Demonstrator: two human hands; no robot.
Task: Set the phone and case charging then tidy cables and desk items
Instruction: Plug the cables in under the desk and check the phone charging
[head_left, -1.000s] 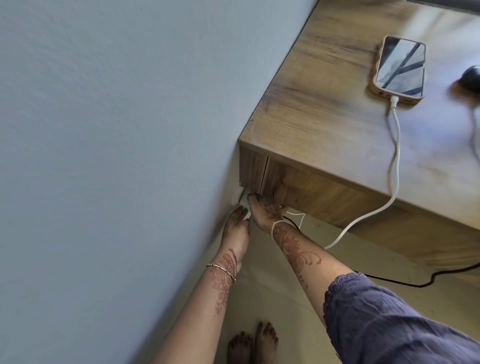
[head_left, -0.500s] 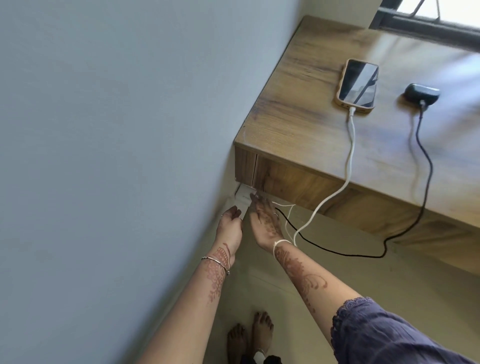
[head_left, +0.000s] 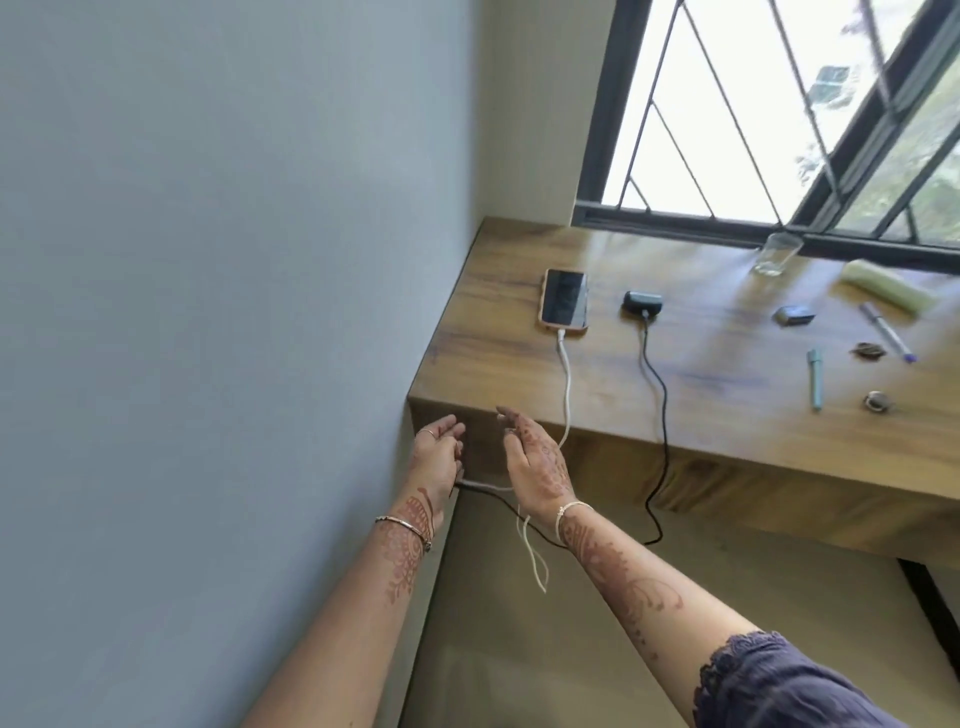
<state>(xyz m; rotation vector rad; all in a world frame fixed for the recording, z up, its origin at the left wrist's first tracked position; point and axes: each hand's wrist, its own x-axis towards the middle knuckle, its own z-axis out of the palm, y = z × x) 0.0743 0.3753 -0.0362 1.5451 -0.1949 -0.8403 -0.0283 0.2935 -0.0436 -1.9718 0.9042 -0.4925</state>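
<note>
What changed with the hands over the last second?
Both hands came off the wall plug and rose: left hand and right hand now hang open before the desk edge. Phone and charging case stayed put, white cable and black cable attached.

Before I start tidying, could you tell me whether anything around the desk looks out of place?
Nothing is spilled or broken. The white cable and black cable trail over the desk's front edge into loose loops below; the teal pen and purple-tipped pen lie at different angles.
</note>
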